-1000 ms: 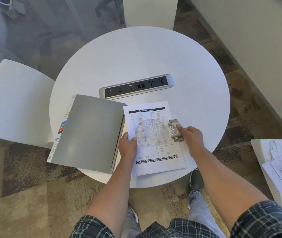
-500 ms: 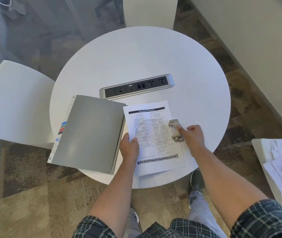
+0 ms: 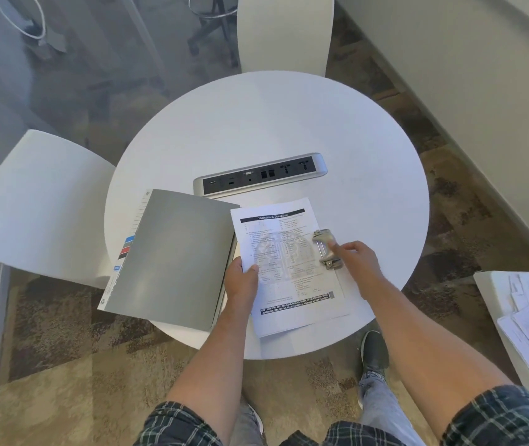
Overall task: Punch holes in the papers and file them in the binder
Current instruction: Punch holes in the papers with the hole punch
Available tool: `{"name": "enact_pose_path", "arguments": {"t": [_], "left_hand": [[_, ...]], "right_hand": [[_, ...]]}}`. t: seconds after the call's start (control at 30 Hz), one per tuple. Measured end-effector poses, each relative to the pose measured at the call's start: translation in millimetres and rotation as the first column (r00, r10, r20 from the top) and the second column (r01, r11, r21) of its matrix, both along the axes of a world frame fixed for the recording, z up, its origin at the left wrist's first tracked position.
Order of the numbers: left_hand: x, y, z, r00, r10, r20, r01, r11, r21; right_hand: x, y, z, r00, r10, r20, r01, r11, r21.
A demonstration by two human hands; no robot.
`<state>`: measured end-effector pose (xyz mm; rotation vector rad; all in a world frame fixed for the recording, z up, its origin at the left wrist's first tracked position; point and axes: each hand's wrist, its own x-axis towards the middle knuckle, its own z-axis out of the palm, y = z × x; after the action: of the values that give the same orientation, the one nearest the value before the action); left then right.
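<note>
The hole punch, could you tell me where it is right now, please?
In the head view, the punch sits on the paper's right edge, under the right hand's fingertips, near the power strip.

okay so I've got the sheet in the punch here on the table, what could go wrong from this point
The printed sheet lies skewed, held only at its left edge by the left hand, so the holes may land crooked. The right hand touches the hole punch with fingertips only; it might slide. The sheet's near edge overhangs the table and could slip.
</note>
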<state>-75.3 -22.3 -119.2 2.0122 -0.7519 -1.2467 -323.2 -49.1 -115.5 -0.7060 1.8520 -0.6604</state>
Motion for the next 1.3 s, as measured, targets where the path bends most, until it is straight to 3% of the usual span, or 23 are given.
{"name": "enact_pose_path", "arguments": {"t": [0.13,0.33,0.43,0.93,1.2,1.3], "left_hand": [[5.0,1.4,10.9,1.0,-0.002,-0.019,0.001,1.0,-0.026],[6.4,3.7,19.9,0.999,-0.039,-0.001,0.039,0.999,-0.037],[4.7,5.7,18.8,0.999,-0.034,0.006,0.034,0.999,-0.018],[-36.0,-13.6,10.3,0.993,-0.082,0.089,0.081,0.997,0.022],[-42.7,-28.3,18.2,0.938,-0.232,0.257,0.225,0.973,0.057],[-23.5,-25.3,19.0,0.888,-0.277,0.368,0.282,0.958,0.041]], "right_hand": [[-7.9,9.8,0.5,0.992,0.057,-0.114,-0.063,0.997,-0.049],[-9.7,-0.8,3.8,0.933,0.18,-0.312,-0.162,0.983,0.082],[-12.0,-3.3,0.6,0.971,0.095,-0.218,-0.089,0.995,0.039],[-49.7,-4.1,-0.5,0.962,-0.186,-0.197,0.191,0.982,0.006],[-50.3,-1.6,3.9,0.905,-0.257,-0.338,0.274,0.962,0.002],[-37.0,0.7,7.0,0.851,-0.357,-0.386,0.338,0.934,-0.12]]}}
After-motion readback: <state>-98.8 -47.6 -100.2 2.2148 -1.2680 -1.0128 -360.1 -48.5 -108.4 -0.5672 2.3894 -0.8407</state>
